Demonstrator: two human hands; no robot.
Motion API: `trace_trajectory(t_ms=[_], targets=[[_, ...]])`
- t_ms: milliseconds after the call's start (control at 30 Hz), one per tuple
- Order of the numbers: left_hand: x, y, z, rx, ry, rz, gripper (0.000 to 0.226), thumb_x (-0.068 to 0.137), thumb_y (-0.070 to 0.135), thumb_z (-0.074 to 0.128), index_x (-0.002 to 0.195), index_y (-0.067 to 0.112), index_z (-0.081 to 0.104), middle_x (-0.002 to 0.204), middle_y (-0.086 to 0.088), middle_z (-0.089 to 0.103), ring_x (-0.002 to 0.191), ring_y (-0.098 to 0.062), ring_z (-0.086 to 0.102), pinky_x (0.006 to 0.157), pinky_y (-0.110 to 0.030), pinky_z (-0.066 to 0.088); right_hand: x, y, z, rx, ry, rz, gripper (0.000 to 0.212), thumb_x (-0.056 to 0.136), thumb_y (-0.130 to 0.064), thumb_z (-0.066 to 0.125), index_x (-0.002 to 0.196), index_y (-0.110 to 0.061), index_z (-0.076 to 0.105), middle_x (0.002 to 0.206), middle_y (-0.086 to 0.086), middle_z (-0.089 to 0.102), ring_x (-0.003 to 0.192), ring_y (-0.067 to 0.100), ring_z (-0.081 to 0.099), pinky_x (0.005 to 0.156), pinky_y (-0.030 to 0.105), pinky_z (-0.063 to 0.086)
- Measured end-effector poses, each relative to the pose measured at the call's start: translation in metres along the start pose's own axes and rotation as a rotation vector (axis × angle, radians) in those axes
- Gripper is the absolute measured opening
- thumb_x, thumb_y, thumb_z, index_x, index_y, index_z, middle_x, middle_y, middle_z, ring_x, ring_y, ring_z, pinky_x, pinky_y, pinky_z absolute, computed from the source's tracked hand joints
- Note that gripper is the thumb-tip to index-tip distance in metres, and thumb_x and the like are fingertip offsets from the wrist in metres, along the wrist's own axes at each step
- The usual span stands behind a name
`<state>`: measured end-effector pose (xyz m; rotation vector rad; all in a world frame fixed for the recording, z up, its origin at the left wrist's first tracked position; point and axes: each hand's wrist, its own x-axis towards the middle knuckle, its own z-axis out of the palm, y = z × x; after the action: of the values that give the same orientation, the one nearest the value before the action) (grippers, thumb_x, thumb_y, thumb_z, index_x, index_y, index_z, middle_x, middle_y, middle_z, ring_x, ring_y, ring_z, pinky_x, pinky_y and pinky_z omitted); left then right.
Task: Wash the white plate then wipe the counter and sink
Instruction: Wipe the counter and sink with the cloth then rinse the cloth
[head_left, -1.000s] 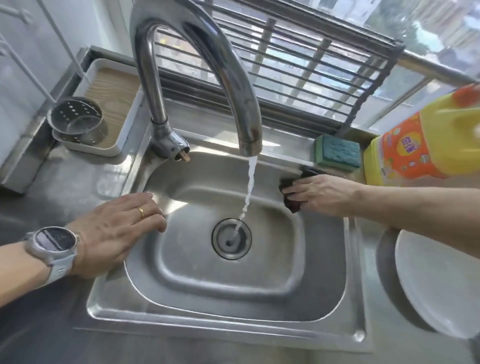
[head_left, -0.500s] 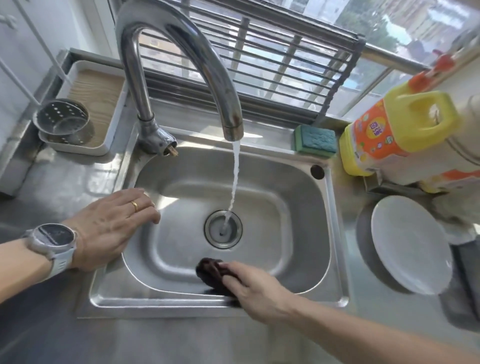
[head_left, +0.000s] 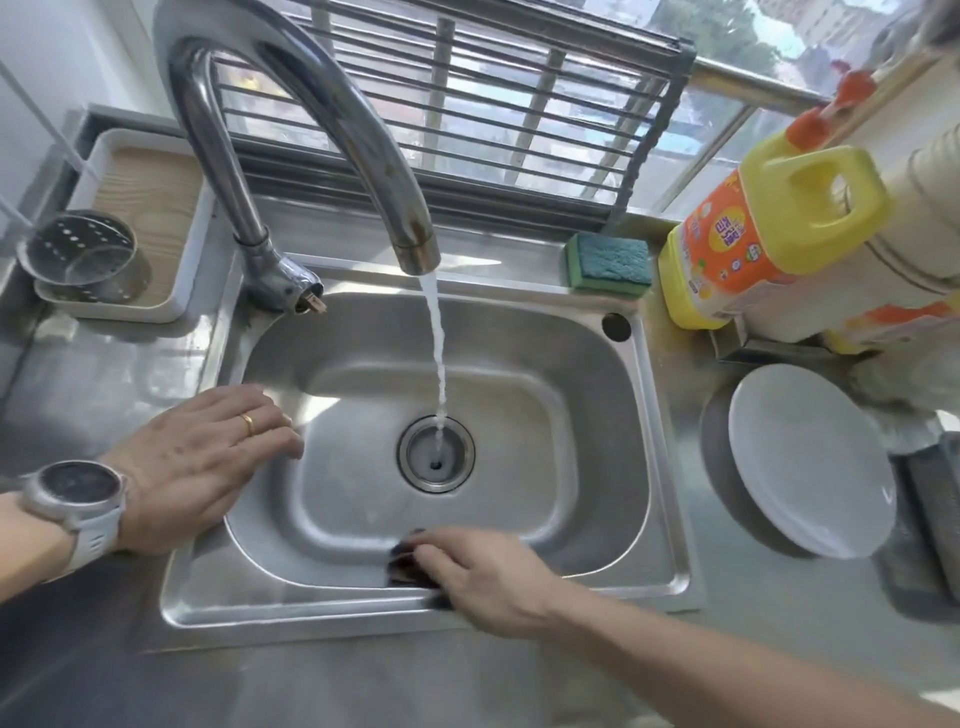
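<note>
The only print stood on the orange label of the yellow detergent jug (head_left: 753, 244), at about two o'clock from the sink drain (head_left: 435, 451). It carried large white characters, seemingly Chinese, too blurred and tilted to read, with small round emblems beside them. The watch (head_left: 78, 486) at eight o'clock had a dark face showing no legible digits.
</note>
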<state>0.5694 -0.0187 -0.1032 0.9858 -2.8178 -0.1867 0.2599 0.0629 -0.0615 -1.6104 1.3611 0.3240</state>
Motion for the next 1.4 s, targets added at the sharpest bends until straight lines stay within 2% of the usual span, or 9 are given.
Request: trace_trajectory(t_ms=[167,300,400,500,600,800,967,1167,1400], targets=[[0.0,-0.001,0.0,0.014,-0.027,0.004,0.04,0.083,0.017,0.043,0.112,0.017,0.07,0.111,-0.002,0.07,0.102,-0.035,0.067,0.102,-0.044,0.04,-0.005,-0.019,0.015,-0.019,0.03,-0.257,0.039,0.107,-0.035,0.038,0.142,-0.03,0.053,0.14,0.003,0.057,0.128,0.025,0.051,0.109,0.039,0.041],[0.0,0.001,0.0,-0.008,-0.014,0.003,0.039,0.084,0.018,0.044,0.111,0.016,0.072,0.111,-0.001,0.07,0.102,-0.034,0.067,0.101,-0.044,0.041,-0.051,0.08,-0.024,-0.425,0.013,-0.118,0.037,0.106,-0.046,0.029,0.113,-0.027,0.059,0.113,0.001,0.06,0.111,0.027,0.059,0.097,0.042,0.046],[0.001,0.001,-0.001,-0.015,-0.013,-0.006,0.037,0.086,0.019,0.045,0.111,0.017,0.072,0.111,0.0,0.069,0.102,-0.033,0.067,0.101,-0.043,0.042,-0.052,0.138,-0.083,-0.868,0.14,-0.127,0.034,0.1,-0.045,0.038,0.086,-0.027,0.063,0.093,-0.002,0.062,0.097,0.026,0.063,0.093,0.039,0.048],[0.0,0.0,0.0,-0.005,-0.027,-0.012,0.037,0.086,0.02,0.045,0.112,0.018,0.071,0.112,0.0,0.069,0.103,-0.032,0.066,0.102,-0.042,0.041,0.011,0.151,-0.16,-1.162,0.222,-0.343,0.031,0.092,-0.045,0.05,0.089,-0.025,0.074,0.11,0.005,0.07,0.121,0.032,0.062,0.115,0.044,0.036],[0.001,-0.001,-0.001,0.006,-0.026,-0.018,0.038,0.086,0.02,0.043,0.111,0.016,0.071,0.111,-0.002,0.069,0.103,-0.033,0.066,0.102,-0.043,0.041,0.054,0.145,-0.201,-1.277,0.25,-0.343,0.045,0.093,-0.038,0.039,0.099,-0.022,0.08,0.137,0.01,0.065,0.14,0.028,0.05,0.12,0.042,0.025],[0.0,0.0,0.001,-0.004,0.009,-0.009,0.038,0.085,0.019,0.043,0.11,0.013,0.071,0.109,-0.005,0.07,0.103,-0.035,0.066,0.1,-0.044,0.042,-0.057,0.167,-0.082,-0.72,0.464,-0.238,0.036,0.099,-0.025,0.043,0.12,-0.02,0.073,0.14,0.005,0.061,0.141,0.027,0.047,0.117,0.042,0.035],[-0.002,-0.001,0.002,-0.02,0.026,-0.024,0.038,0.086,0.019,0.042,0.11,0.013,0.071,0.109,-0.005,0.069,0.104,-0.035,0.066,0.101,-0.045,0.043,-0.096,0.096,0.063,-0.088,0.905,-0.1,0.041,0.101,-0.019,0.046,0.139,-0.019,0.061,0.158,-0.002,0.042,0.151,0.021,0.033,0.118,0.041,0.034],[-0.001,0.004,0.002,-0.024,0.015,-0.037,0.038,0.085,0.019,0.04,0.109,0.013,0.069,0.108,-0.005,0.068,0.102,-0.034,0.064,0.099,-0.048,0.044,-0.032,0.004,0.092,-0.053,0.869,-0.44,0.04,0.095,-0.014,0.066,0.134,-0.023,0.067,0.151,0.001,0.053,0.144,0.017,0.046,0.111,0.036,0.045],[0.0,0.005,-0.001,-0.031,-0.003,-0.049,0.035,0.087,0.02,0.045,0.112,0.016,0.07,0.111,-0.001,0.068,0.105,-0.031,0.064,0.102,-0.043,0.042,-0.102,0.138,0.013,-0.262,0.834,-0.218,0.032,0.1,-0.023,0.055,0.129,-0.023,0.069,0.151,-0.007,0.05,0.142,0.013,0.047,0.111,0.038,0.043]])
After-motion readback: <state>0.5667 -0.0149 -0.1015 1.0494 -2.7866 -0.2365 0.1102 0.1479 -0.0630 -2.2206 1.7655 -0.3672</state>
